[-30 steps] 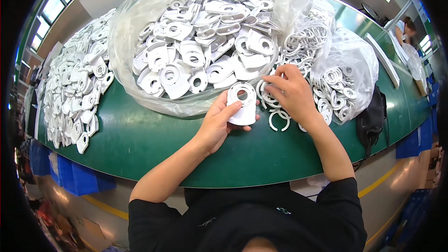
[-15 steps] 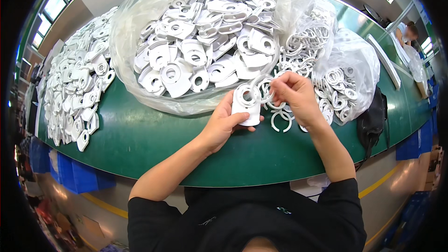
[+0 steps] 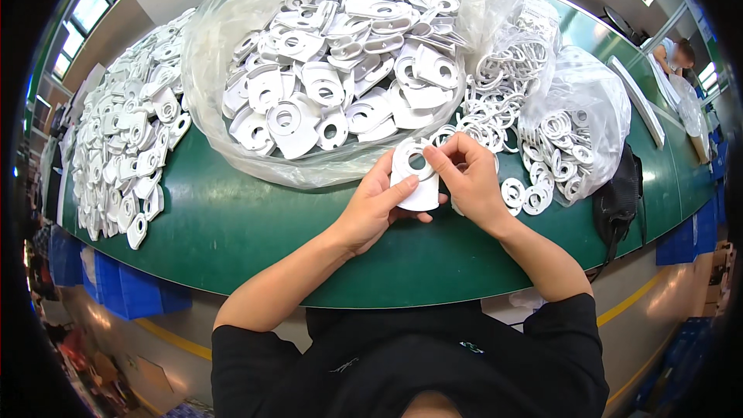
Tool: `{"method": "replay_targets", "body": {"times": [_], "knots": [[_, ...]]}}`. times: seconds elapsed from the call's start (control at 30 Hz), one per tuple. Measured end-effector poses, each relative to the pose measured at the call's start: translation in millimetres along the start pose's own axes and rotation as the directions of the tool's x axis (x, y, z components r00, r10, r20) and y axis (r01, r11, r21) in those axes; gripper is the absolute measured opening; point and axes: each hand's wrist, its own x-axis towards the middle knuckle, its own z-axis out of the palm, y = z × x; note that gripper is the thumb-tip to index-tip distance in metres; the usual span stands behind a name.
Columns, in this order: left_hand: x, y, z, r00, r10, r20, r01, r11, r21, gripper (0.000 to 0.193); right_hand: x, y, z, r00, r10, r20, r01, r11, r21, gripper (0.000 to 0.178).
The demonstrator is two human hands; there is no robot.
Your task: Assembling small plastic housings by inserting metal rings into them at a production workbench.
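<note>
My left hand point(image 3: 377, 205) holds a flat white plastic part point(image 3: 419, 197), its thumb lying across the front and its fingers behind. This part has a rounded upper end with a large round hole and a squarer lower end. My right hand point(image 3: 474, 182) is closed at the upper right of the part, thumb pressed on the rim beside the hole. Whether a separate ring lies under that thumb I cannot tell. Just beyond the right hand lie loose white plastic rings point(image 3: 484, 125), some of them open like a C.
A clear plastic bag point(image 3: 213, 128) full of similar white parts stands ahead on the green table point(image 3: 255, 232). More parts form a pile point(image 3: 128, 139) at the left. At the right are a bag of rings point(image 3: 596, 93) and a black bag point(image 3: 619, 201). Another person point(image 3: 672, 56) sits far right.
My right hand has moved left and slightly down from the loose rings onto the part's rim. The held part has shifted slightly right. Rings formerly behind the right hand now show beside it.
</note>
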Motion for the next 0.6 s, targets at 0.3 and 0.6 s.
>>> {"method": "replay_targets", "body": {"times": [0.3,0.6], "knots": [[0.9,0.2,-1.3,1.0,-0.009,-0.016,0.009,1.0,0.002,0.041,2.2,-2.0,-5.8,0.995,-0.091,0.026,0.094,0.987,-0.133,0.018],[2.6,-4.2,-7.5,0.998,0.043,-0.051,-0.038,0.995,0.096,0.039,-2.7,-7.4,-2.2,0.994,-0.104,0.02,0.105,0.964,-0.245,0.02]]}}
